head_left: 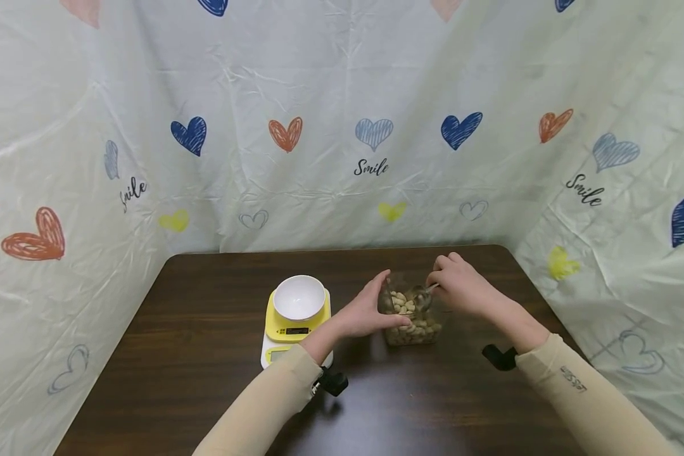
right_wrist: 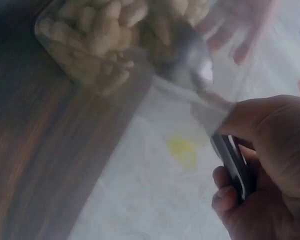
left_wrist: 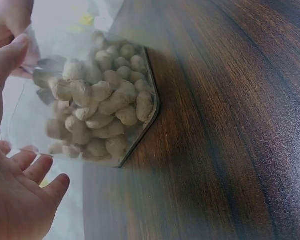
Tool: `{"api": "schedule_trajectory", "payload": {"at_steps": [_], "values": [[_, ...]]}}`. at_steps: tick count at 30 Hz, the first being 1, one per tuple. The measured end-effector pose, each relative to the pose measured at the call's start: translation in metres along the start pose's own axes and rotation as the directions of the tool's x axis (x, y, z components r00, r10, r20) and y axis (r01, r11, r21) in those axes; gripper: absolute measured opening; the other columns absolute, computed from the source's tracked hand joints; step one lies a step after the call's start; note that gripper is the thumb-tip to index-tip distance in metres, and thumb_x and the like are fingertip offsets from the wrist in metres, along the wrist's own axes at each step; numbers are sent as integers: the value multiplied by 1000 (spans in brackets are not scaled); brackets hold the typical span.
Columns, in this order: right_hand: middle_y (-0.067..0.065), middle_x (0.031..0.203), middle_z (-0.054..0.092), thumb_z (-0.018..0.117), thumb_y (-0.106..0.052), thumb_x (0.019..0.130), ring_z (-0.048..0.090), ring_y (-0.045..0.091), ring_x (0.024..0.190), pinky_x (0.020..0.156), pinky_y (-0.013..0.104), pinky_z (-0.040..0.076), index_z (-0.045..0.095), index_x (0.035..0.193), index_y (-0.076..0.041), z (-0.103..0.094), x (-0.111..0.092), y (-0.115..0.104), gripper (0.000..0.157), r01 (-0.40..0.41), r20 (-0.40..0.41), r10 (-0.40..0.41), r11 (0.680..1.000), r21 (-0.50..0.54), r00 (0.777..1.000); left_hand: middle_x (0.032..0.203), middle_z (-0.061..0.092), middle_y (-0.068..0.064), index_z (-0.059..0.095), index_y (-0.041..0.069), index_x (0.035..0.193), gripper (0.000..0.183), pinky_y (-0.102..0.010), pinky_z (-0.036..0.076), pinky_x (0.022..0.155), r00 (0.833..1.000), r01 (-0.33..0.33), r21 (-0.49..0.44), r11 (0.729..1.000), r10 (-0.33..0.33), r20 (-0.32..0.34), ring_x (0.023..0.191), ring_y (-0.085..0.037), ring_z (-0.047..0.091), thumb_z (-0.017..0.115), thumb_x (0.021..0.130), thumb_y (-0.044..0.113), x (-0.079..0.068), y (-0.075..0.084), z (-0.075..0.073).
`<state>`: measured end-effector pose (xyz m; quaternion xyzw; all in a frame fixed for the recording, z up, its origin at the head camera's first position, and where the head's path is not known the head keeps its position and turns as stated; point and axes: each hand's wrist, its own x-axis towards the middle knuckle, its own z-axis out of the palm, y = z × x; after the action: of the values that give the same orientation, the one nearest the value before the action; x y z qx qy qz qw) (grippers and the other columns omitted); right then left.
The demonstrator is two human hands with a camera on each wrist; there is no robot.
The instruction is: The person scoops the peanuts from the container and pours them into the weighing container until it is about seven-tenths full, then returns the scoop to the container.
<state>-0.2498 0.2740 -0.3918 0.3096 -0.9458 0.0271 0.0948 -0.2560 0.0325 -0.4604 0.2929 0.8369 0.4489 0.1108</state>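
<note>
A clear plastic container (head_left: 413, 339) of unshelled peanuts (left_wrist: 107, 100) stands right of the table's middle. My left hand (head_left: 370, 310) holds it from the left, thumb along the near side and fingers at the far side. In the left wrist view, my left hand (left_wrist: 20, 190) has the container's wall between thumb and fingers. My right hand (head_left: 462, 285) grips a spoon by its dark handle (right_wrist: 235, 167) over the container's right side. The spoon's metal bowl (right_wrist: 190, 60) is down among the peanuts, seen blurred through the wall; how much it carries I cannot tell.
Left of the container stands a yellow and white kitchen scale (head_left: 270, 329), with a white bowl (head_left: 299, 297) on its platform. My left forearm partly covers the scale. The dark wooden table (head_left: 177, 354) is bordered by a white curtain (head_left: 319, 209) with printed hearts.
</note>
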Motion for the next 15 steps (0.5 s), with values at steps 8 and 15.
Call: {"api": "schedule_trajectory", "payload": {"at_steps": [8,15], "values": [[1,88,53,73,-15,81,36,20,76,66,33,30,71,89,-15,-2,-4,2,8,-48,15,47,996,77,999,147,26,0,1,37,147,105,-39,34,99,1000,5,1,1000,-5,6,132,-11,28,68,71,62,0,2,-1],[-1,85,56,75,-15,77,39,18,75,70,35,30,73,89,-15,5,2,1,12,-15,19,14,999,32,1000,147,26,0,2,36,147,105,-39,34,100,1000,6,5,1000,-6,2,132,-11,28,69,71,61,0,2,0]]}}
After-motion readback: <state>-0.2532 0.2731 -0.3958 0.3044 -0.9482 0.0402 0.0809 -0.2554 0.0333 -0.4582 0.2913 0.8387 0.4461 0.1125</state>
